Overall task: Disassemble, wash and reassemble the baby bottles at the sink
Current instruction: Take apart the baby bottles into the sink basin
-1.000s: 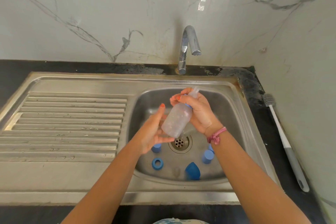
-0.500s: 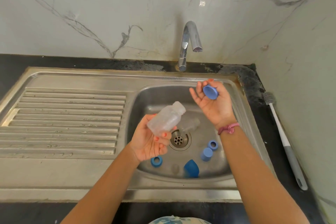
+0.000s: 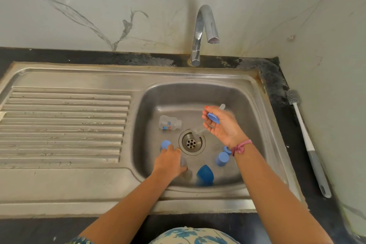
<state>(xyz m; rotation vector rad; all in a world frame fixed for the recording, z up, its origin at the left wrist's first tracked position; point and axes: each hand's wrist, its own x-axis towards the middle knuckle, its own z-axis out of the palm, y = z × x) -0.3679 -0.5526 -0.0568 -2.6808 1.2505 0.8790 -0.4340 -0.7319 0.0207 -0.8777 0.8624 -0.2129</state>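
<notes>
— Since half a second ago, what's moved?

— Out of the left hand [image 3: 168, 161] has gone the clear bottle [image 3: 169, 123]; it now lies on its side on the sink [image 3: 255, 117] floor, just left of the drain [image 3: 191, 142], long axis running left to right with the neck toward the drain. That hand has dropped to the near-left part of the basin.

— And the hands?

— Well apart. The right hand [image 3: 223, 127] hovers over the right half of the basin, pinching a blue collar with its teat [image 3: 213, 118]. The left reaches down beside a blue cap [image 3: 165, 144]; something clear seems to sit under its fingers, but blur means I can't tell whether they're closed on anything.

— Which hand is nearer the bottle?

— The left, I'd judge. The bottle lies toward the back edge from it, nothing between.

— Other things?

— Another blue cap [image 3: 221, 159] and a blue ring [image 3: 227, 149] near the right wrist, a blue dome [image 3: 205, 176] at the front wall, a tap [image 3: 204, 31] behind, a bottle brush [image 3: 309, 144] on the counter along the right edge.
</notes>
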